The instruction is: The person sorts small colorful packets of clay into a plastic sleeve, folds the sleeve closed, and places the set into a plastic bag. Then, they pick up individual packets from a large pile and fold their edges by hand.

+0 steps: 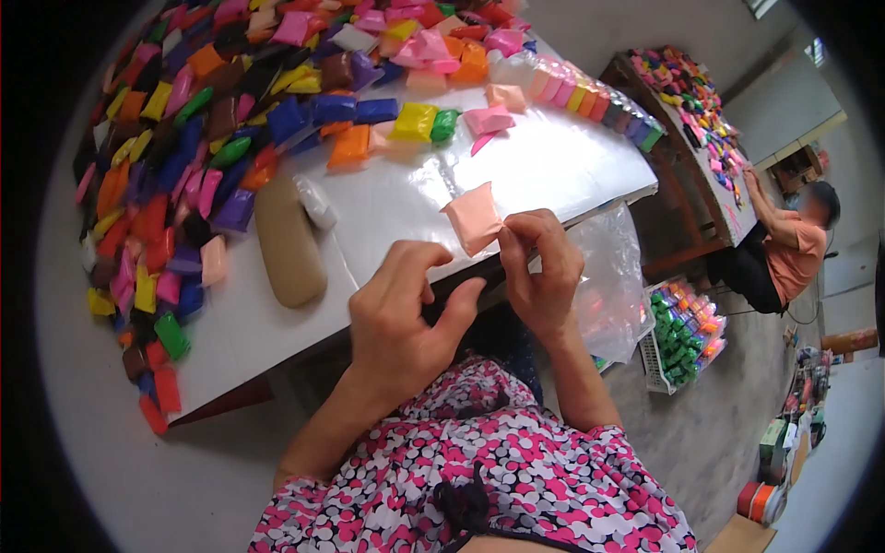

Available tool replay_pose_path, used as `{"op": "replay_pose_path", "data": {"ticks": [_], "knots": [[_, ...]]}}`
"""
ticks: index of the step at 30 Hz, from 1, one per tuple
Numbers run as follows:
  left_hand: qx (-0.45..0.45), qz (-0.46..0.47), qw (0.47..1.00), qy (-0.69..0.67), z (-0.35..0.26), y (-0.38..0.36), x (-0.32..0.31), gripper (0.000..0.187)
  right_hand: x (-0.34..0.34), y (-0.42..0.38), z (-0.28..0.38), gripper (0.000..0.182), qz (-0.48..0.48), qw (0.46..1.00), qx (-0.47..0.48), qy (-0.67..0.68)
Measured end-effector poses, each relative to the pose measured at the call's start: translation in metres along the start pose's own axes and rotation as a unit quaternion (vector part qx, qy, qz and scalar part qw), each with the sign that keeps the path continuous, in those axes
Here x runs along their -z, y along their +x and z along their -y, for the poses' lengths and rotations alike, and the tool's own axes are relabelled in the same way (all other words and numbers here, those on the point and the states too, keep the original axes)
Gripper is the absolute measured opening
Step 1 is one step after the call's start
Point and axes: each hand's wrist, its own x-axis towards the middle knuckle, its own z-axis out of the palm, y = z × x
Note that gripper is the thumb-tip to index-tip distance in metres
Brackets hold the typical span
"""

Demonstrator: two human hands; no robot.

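My right hand (546, 276) pinches one corner of a small peach-coloured packet (474, 219) between thumb and fingertips, holding it up over the table's near edge. To its left, my left hand (398, 309) is apart from the packet, its fingers curved and the thumb spread away, with nothing between them. Beyond the packet on the white table (369, 261) lie a pink packet (489, 120) and a yellow packet (414, 121). A brown, rounded oblong case (289, 241) rests on the table left of my hands.
A large heap of coloured packets (184, 147) covers the table's left and back. A row of packets in clear plastic (590, 100) lies along the right edge. Below it hang a clear bag (604, 276) and a filled white basket (654, 361). A person (797, 241) sits at another table.
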Motion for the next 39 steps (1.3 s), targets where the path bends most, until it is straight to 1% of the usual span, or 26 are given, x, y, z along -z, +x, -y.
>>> {"op": "replay_pose_path", "data": {"ticks": [3,7,8,11,16,19,22,26,28,29,31,34,35,37,39], "knots": [[-0.044,-0.006,0.995,0.087,0.021,0.002,-0.019,0.027,-0.007,-0.004,0.004,0.01,0.005,1.0,-0.004,-0.01],[-0.03,-0.024,0.994,0.107,0.034,0.002,-0.028,0.02,-0.014,-0.011,0.006,0.011,-0.003,1.0,-0.014,-0.022],[-0.024,-0.025,0.994,0.104,0.034,0.002,-0.028,0.018,-0.015,-0.012,0.006,0.012,-0.005,1.0,-0.017,-0.021],[-0.011,-0.027,0.995,0.092,0.035,0.002,-0.03,0.014,-0.018,-0.014,0.004,0.014,-0.001,0.998,0.022,-0.052],[0.015,-0.014,0.999,0.042,0.043,0.002,-0.026,0.009,-0.019,-0.016,0.004,0.015,0.033,0.998,0.01,-0.056],[0.031,0.017,0.999,-0.005,0.049,0.003,-0.02,0.011,-0.016,-0.015,0.004,0.015,0.055,0.997,0.003,-0.045],[-0.025,0.016,1.0,0.007,0.052,0.008,-0.017,0.011,-0.012,-0.013,0.001,0.015,0.083,0.994,0.011,-0.071],[-0.025,0.005,1.0,-0.011,0.051,0.007,-0.019,0.011,-0.006,-0.012,0.004,0.016,0.117,0.989,0.007,-0.094],[-0.026,-0.005,0.999,-0.022,0.056,0.005,-0.023,0.01,-0.006,-0.012,0.008,0.016,0.113,0.986,0.024,-0.123],[-0.015,0.003,0.999,-0.029,0.055,0.005,-0.023,0.011,-0.006,-0.012,0.009,0.016,0.111,0.984,0.033,-0.137],[0.009,0.02,0.999,-0.045,0.053,0.004,-0.02,0.011,-0.006,-0.012,0.008,0.016,0.114,0.987,0.023,-0.111],[0.019,0.058,0.997,-0.041,0.05,0.009,-0.013,0.013,-0.007,-0.013,0.006,0.014,0.117,0.988,0.03,-0.094],[0.007,0.055,0.998,-0.042,0.052,0.008,-0.013,0.014,-0.007,-0.013,0.005,0.014,0.118,0.988,0.035,-0.091],[-0.019,0.05,0.998,-0.044,0.057,0.006,-0.016,0.016,-0.006,-0.014,0.003,0.013,0.121,0.98,0.061,-0.148],[-0.039,-0.004,0.999,-0.026,0.052,0.003,-0.024,0.017,-0.005,-0.015,0.004,0.012,0.12,0.971,0.081,-0.192]]}}
